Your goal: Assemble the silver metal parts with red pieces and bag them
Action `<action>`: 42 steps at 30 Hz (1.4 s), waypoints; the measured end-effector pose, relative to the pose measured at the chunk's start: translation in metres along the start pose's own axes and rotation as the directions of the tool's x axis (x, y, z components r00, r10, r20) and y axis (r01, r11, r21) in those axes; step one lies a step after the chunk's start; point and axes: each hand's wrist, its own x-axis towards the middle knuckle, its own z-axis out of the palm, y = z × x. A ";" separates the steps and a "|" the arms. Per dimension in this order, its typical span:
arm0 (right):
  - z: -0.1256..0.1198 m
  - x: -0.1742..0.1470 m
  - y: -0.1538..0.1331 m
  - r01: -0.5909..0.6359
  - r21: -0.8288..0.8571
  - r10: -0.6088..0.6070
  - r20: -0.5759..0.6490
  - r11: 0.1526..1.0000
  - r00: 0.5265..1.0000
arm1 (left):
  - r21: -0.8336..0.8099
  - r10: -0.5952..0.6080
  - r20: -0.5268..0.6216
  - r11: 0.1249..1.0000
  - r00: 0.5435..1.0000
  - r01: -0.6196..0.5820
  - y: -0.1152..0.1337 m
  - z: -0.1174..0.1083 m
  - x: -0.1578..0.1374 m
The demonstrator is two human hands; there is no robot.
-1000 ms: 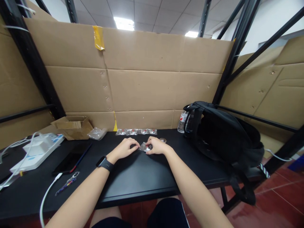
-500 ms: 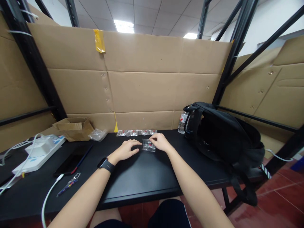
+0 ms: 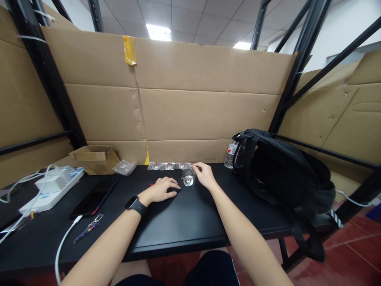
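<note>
My right hand [image 3: 204,174] pinches the upper edge of a small clear plastic bag [image 3: 188,172]. A round, shiny silver piece [image 3: 188,181] shows at the bottom of this bag, its kind too small to make out. My left hand [image 3: 163,190] lies palm down on the black table, fingers loosely spread, left of the bag and apart from it. Just behind that hand peeks a small red thing [image 3: 151,184], mostly hidden. Several clear packets with red and silver bits [image 3: 162,166] line up along the cardboard wall.
A black backpack [image 3: 285,171] and a water bottle [image 3: 230,155] stand at right. Leftward are an open cardboard box [image 3: 97,159], a crumpled plastic bag [image 3: 125,167], a phone [image 3: 93,198], a pen [image 3: 104,198], a keychain [image 3: 88,228], and a power strip [image 3: 55,194] with cables.
My right hand has raised the plastic bag by its upper edge, and the silver piece now shows. My left hand has drawn slightly away from the bag. The red thing has come into sight.
</note>
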 end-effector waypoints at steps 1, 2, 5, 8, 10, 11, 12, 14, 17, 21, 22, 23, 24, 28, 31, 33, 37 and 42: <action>-0.002 0.000 -0.001 0.001 0.013 -0.001 -0.036 1.000 0.999 | -0.007 0.000 -0.001 1.000 1.000 0.000 0.000 0.000 0.000; -0.003 0.001 -0.002 -0.001 0.030 0.003 -0.079 1.000 0.997 | -0.015 0.003 -0.005 1.000 1.000 -0.003 0.001 0.000 0.000; -0.009 0.003 -0.004 -0.025 0.100 0.045 -0.205 0.995 0.978 | -0.052 0.018 -0.079 0.998 0.997 -0.022 0.002 -0.001 0.000; -0.009 0.004 -0.003 -0.062 0.229 0.105 -0.179 0.971 0.978 | -0.182 -0.027 -0.273 0.983 0.962 -0.024 0.002 -0.002 0.003; -0.005 0.004 -0.003 -0.092 0.340 0.128 -0.086 0.936 0.988 | -0.344 -0.118 -0.366 0.939 0.923 -0.016 0.002 -0.002 0.006; -0.002 0.003 -0.004 -0.106 0.389 0.130 -0.037 0.915 0.991 | -0.430 -0.161 -0.376 0.903 0.913 -0.018 0.002 -0.001 0.008; 0.002 0.002 -0.005 -0.120 0.429 0.128 0.008 0.895 0.992 | -0.511 -0.189 -0.363 0.859 0.912 -0.026 0.003 0.000 0.009; 0.008 -0.001 -0.010 -0.146 0.479 0.121 0.081 0.865 0.989 | -0.635 -0.201 -0.319 0.771 0.926 -0.052 0.004 0.004 0.011; 0.012 -0.005 -0.018 -0.177 0.508 0.131 0.126 0.843 0.983 | -0.715 -0.206 -0.319 0.693 0.925 -0.092 0.006 0.011 0.014; 0.011 -0.009 -0.025 -0.220 0.540 0.121 0.213 0.812 0.970 | -0.722 -0.238 -0.401 0.677 0.885 -0.145 0.005 0.015 0.016; 0.011 -0.010 -0.026 -0.236 0.544 0.112 0.251 0.805 0.962 | -0.711 -0.241 -0.421 0.686 0.874 -0.153 0.004 0.014 0.016; 0.012 -0.011 -0.026 -0.247 0.545 0.105 0.278 0.801 0.955 | -0.693 -0.239 -0.438 0.703 0.866 -0.157 0.004 0.012 0.016; 0.012 -0.012 -0.026 -0.253 0.547 0.102 0.291 0.798 0.951 | -0.668 -0.228 -0.452 0.728 0.862 -0.157 0.003 0.010 0.016; 0.016 -0.014 -0.028 -0.240 0.589 0.087 0.275 0.772 0.957 | -0.570 -0.136 -0.429 0.808 0.893 -0.151 0.003 0.003 0.014; 0.015 -0.012 -0.029 -0.236 0.631 0.083 0.263 0.739 0.961 | -0.589 -0.159 -0.401 0.799 0.902 -0.121 0.005 0.002 0.012; 0.014 -0.011 -0.029 -0.238 0.641 0.088 0.256 0.729 0.963 | -0.610 -0.188 -0.387 0.787 0.903 -0.097 0.006 0.004 0.012; 0.014 -0.010 -0.024 -0.289 0.587 0.102 0.330 0.756 0.938 | -0.614 -0.203 -0.387 0.784 0.899 -0.087 0.005 0.005 0.012; 0.015 -0.012 -0.019 -0.340 0.560 0.132 0.378 0.755 0.916 | -0.390 -0.129 -0.542 0.914 0.831 -0.112 0.009 -0.007 0.006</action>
